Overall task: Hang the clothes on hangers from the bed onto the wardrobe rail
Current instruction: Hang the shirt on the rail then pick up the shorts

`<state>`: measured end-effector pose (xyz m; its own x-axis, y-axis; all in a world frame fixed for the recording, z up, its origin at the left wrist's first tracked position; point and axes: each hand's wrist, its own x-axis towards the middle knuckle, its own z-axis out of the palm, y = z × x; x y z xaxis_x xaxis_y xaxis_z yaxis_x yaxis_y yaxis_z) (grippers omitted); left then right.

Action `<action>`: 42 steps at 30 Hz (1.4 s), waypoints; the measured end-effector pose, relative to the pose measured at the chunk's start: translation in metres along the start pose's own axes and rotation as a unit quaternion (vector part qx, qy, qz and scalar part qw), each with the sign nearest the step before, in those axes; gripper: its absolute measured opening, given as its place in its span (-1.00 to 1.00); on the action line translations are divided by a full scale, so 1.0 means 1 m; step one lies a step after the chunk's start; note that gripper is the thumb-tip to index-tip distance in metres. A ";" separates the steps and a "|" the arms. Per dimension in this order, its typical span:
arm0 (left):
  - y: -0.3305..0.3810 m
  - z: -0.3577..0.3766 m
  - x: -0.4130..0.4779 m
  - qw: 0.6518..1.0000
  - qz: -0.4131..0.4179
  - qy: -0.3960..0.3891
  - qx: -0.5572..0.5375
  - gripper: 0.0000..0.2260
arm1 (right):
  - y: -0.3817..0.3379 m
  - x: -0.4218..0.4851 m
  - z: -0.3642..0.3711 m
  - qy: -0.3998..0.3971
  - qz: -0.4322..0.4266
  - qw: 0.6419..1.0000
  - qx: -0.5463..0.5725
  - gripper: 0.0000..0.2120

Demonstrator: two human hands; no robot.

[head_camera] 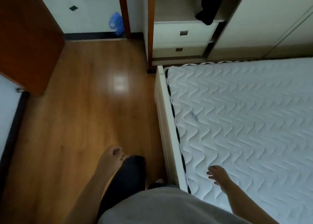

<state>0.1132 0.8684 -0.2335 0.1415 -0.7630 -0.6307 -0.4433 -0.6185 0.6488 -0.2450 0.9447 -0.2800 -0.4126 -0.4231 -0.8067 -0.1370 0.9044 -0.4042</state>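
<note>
Both hands are empty — the left hand [111, 157] hangs loosely curled at the person's side, the right hand [218, 174] relaxed above the mattress [245, 113]. No hangered clothes show on the quilted white stretch beyond the right hand; a dark garment [207, 6], limp and black, hangs in the open wardrobe [171, 6] far ahead of both. Probably best: scan the rest of the mattress, then lift any hanger by its hook

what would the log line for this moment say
left hand: empty, loosely curled, over floor | right hand: empty, open, over mattress | dark garment: hanging in wardrobe
</note>
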 end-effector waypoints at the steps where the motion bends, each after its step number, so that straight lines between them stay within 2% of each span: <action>1: 0.005 -0.011 0.011 1.000 -0.011 0.008 -0.021 -0.89 | -0.027 0.012 0.007 -0.005 -0.014 1.000 -0.002 -0.91; 5: 0.021 -0.063 0.076 0.992 -0.061 0.066 -0.092 -0.88 | -0.133 0.052 0.047 -0.019 -0.053 0.998 -0.022 -0.87; 9: 0.062 -0.123 0.162 0.992 -0.054 0.084 -0.077 -0.84 | -0.236 0.075 0.096 -0.025 -0.066 0.995 -0.067 -0.83; 13: 0.129 -0.175 0.256 0.996 0.001 0.083 -0.021 -0.91 | -0.348 0.088 0.133 -0.055 -0.130 0.979 -0.149 -0.91; 15: 0.173 -0.192 0.298 0.996 0.038 0.067 0.036 -0.86 | -0.411 0.092 0.142 -0.051 -0.179 0.970 -0.158 -0.85; 18: 0.250 -0.199 0.343 0.992 0.088 0.048 0.071 -0.81 | -0.487 0.098 0.139 -0.029 -0.218 0.968 -0.117 -0.81; 21: 0.331 -0.187 0.375 0.984 0.166 0.009 0.059 -0.85 | -0.535 0.114 0.117 0.018 -0.238 0.970 -0.034 -0.84; 24: 0.411 -0.170 0.402 0.963 0.263 -0.031 0.057 -0.90 | -0.565 0.141 0.084 0.059 -0.230 0.971 0.042 -0.89; 29: 0.542 -0.153 0.438 0.928 0.367 -0.039 0.049 -0.87 | -0.632 0.185 0.029 0.140 -0.231 0.955 0.125 -0.86; 33: 0.626 -0.141 0.461 0.888 0.449 -0.091 0.044 -0.76 | -0.702 0.206 -0.013 0.202 -0.258 0.930 0.165 -0.90; 39: 0.723 -0.109 0.491 0.830 0.530 -0.158 0.076 -0.82 | -0.781 0.207 -0.055 0.276 -0.305 0.886 0.214 -0.86; 42: 0.773 -0.083 0.493 0.783 0.582 -0.200 0.092 -0.82 | -0.797 0.203 -0.073 0.310 -0.320 0.857 0.260 -0.89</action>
<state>-0.0862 -0.0012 -0.0078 -0.7253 -0.6466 0.2363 -0.1900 0.5179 0.8341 -0.2850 0.1419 -0.0899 -0.8243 -0.5654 -0.0295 -0.1607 0.2837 -0.9454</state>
